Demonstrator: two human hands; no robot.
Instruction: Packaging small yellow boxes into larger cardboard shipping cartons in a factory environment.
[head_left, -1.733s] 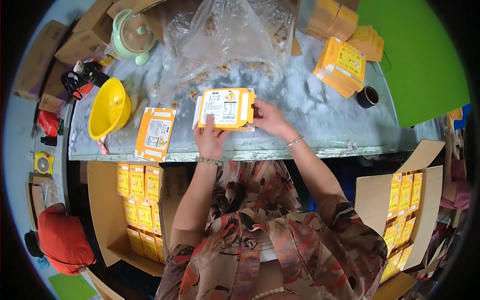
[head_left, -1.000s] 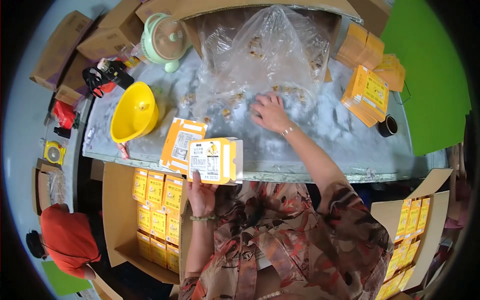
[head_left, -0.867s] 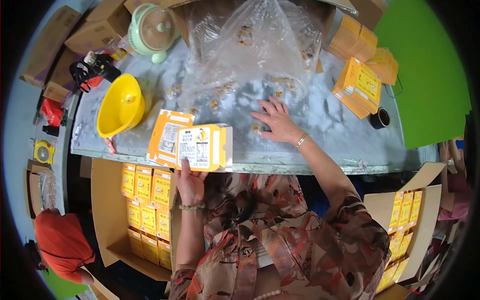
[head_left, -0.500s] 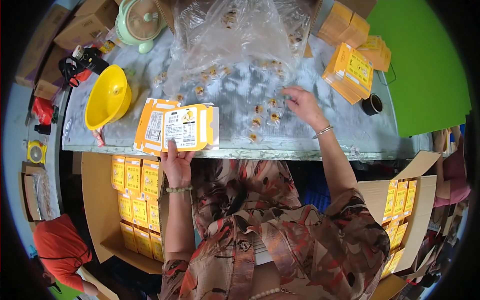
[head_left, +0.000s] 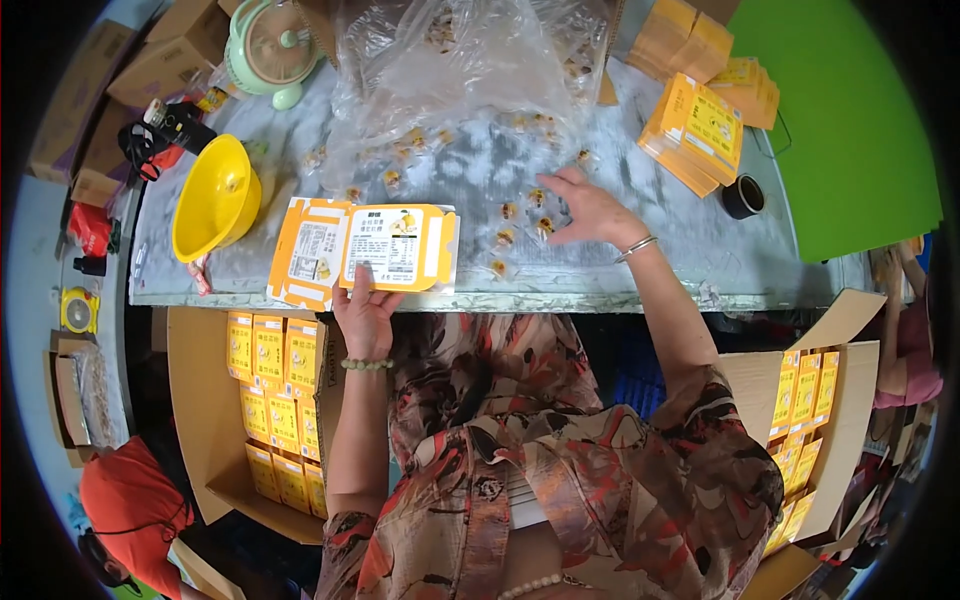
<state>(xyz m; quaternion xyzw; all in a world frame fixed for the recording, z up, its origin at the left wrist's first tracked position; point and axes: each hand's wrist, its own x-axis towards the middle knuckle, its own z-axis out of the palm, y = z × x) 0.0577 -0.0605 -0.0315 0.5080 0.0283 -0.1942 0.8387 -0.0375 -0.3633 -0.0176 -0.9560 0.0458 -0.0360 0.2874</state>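
Grips box (head_left: 400,240) in left hand (head_left: 366,318); spreads right hand (head_left: 597,213), seemingly empty, just right of packets (head_left: 508,210) trailing toward table edge (head_left: 600,299).

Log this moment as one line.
left hand: holding orange-and-white box | right hand: spread beside small wrapped pieces | yellow bowl: on table
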